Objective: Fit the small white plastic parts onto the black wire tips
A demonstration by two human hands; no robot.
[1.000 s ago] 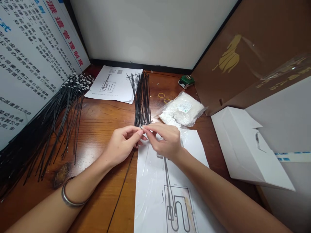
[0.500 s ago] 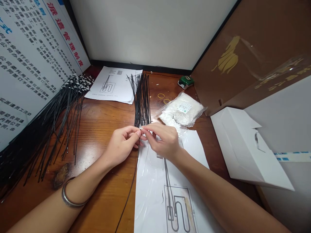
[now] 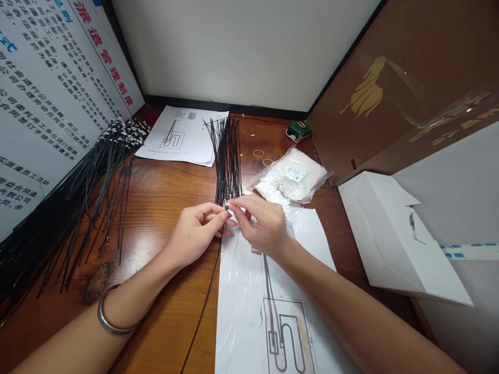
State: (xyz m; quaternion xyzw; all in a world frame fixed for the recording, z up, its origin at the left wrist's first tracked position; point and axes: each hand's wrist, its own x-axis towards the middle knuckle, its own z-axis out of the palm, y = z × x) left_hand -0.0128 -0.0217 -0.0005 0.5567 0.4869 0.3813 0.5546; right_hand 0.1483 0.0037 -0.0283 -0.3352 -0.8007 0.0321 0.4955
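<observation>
In the middle of the desk my left hand (image 3: pixel 198 228) is closed in a pinch on a thin black wire (image 3: pixel 206 296), which trails from my fingers down to the bottom edge. My right hand (image 3: pixel 262 221), fingertips touching the left ones, pinches a tiny white connector (image 3: pixel 226 204) at the wire's end. How far the wire sits inside it is too small to tell. Just beyond my fingertips lies a bundle of black wires (image 3: pixel 228 161). Close to my right hand is a clear plastic bag of small white pieces (image 3: pixel 292 176), some spilling from its near side.
At left lies a large heap of black wires (image 3: pixel 97 192) with white ends. A printed drawing (image 3: pixel 249 322) spreads under my right forearm, another sheet (image 3: pixel 179 135) lies behind. A green tape measure (image 3: pixel 298 131), rubber bands (image 3: pixel 258 154) and a white box (image 3: pixel 385 234) stand around.
My right fingertips have shifted very slightly upward against the left ones, showing more of the white connector. The wire's trailing end has swung a little left.
</observation>
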